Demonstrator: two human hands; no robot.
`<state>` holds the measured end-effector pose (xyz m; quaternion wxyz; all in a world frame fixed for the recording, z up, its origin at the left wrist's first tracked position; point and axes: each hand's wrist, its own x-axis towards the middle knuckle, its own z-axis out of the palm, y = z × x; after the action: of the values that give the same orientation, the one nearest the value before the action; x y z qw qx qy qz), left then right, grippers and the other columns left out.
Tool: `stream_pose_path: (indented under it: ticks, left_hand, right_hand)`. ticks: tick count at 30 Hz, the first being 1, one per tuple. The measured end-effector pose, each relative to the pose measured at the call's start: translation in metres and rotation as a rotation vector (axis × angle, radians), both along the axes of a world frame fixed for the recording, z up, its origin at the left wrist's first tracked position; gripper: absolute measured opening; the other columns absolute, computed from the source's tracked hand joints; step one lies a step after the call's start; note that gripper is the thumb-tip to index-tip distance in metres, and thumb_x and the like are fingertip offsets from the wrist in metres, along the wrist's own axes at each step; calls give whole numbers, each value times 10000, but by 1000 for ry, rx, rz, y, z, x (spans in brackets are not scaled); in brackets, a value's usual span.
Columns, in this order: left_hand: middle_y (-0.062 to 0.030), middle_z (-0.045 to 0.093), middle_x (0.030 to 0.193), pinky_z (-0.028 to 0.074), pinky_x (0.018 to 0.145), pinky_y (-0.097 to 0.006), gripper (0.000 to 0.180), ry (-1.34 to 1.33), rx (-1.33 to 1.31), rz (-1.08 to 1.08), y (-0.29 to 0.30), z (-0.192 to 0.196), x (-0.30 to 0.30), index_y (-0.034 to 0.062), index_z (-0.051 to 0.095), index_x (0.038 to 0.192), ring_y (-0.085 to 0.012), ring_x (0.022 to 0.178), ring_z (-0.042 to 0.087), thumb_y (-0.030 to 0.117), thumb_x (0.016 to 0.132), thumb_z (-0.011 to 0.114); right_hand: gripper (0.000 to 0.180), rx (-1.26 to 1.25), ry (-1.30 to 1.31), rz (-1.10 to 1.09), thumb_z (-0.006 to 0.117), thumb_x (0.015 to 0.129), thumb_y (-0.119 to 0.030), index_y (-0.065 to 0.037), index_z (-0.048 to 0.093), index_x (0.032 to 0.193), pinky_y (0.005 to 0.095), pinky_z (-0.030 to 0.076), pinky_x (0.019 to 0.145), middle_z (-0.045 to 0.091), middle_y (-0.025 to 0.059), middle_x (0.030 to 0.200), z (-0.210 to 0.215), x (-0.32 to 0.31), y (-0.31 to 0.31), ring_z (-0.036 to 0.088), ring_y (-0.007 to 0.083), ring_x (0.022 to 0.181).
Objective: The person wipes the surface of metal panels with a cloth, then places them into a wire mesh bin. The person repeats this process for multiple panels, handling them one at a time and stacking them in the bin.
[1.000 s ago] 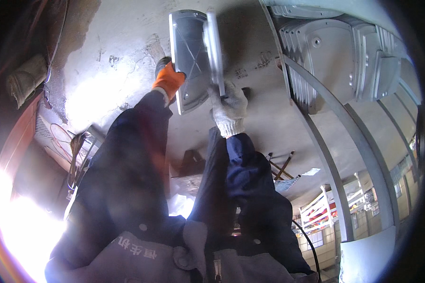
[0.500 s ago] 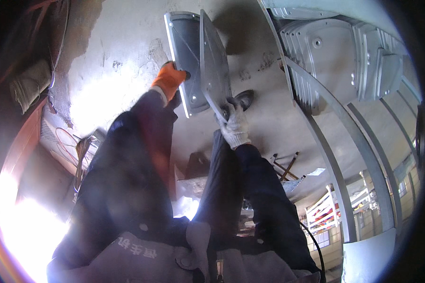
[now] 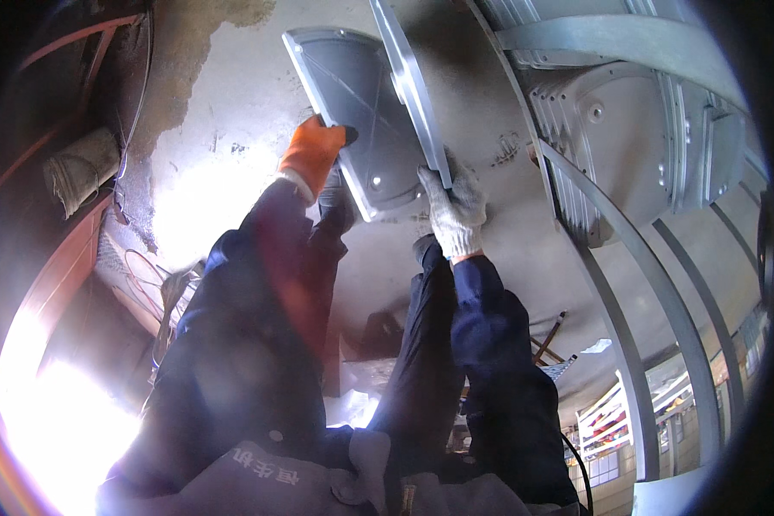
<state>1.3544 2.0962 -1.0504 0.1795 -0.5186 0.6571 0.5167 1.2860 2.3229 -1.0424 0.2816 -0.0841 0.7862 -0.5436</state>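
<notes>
My left hand (image 3: 314, 155), in an orange glove with dark fingertips, is closed on the left edge of a grey metal panel (image 3: 361, 107). This panel is flat with a raised rim, a diagonal crease and a small hole near its lower end. Beside it a second grey metal panel (image 3: 417, 95) is turned nearly edge-on. My right hand (image 3: 456, 211), in a white knit glove, grips that one's lower end. The two panels stand apart at the bottom, and the second partly covers the first one's right side. Most of the right fingers are hidden behind the glove's back.
On the right a grey metal rack (image 3: 615, 318) with curved-looking bars holds several stacked panels (image 3: 611, 125). A rolled sack (image 3: 82, 170) and a reddish beam (image 3: 56, 279) are at left. Crossed wooden legs (image 3: 548, 341) stand on the stained concrete floor (image 3: 249, 77). Strong light glares at lower left.
My right hand has moved right with its panel, so the gap between the panels is wider and more of the left panel shows. The left hand keeps its hold. The view has shifted slightly.
</notes>
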Motion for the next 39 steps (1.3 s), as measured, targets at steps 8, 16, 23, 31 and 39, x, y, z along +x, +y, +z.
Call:
stream_pose_path:
  ticks: [8,16,23,31,39]
  left_hand:
    - [-202,672,847,495,708,-382,388,-104,-130,-103,23,-19,-37,-78,624,984,-297,783,650,259,790,620]
    - [-267,667,1000,486,868,-423,400,87,-103,79,92,-32,-67,-22,581,1092,-432,1000,626,221,775,587]
    - [-242,673,981,491,823,-390,369,157,-36,110,135,-49,-101,-25,569,1101,-379,944,644,201,810,598]
    - [-252,645,973,507,762,-389,473,233,-147,-216,143,-67,-129,-62,498,1154,-355,882,656,245,818,624]
    - [-94,563,1187,510,890,-348,584,367,608,115,139,-64,-130,94,443,1275,-206,1086,568,366,834,713]
  right_hand:
    - [427,645,-238,249,660,895,-331,-31,624,1196,344,502,806,708,111,1027,-90,-4,79,667,193,950]
    - [451,325,-174,65,515,931,-236,-1,532,1316,358,425,1013,587,214,1282,-171,-14,148,559,307,1201]
    - [388,592,-185,-45,612,890,-50,-5,569,1273,300,484,931,645,131,1177,-91,-37,189,625,245,1061]
    - [285,433,-8,-715,589,876,-5,-13,630,1158,312,534,815,672,131,1006,44,-74,232,651,216,897]
    - [429,97,-321,-901,467,999,-257,6,461,1338,410,396,1051,548,182,1317,-46,-163,342,543,302,1191]
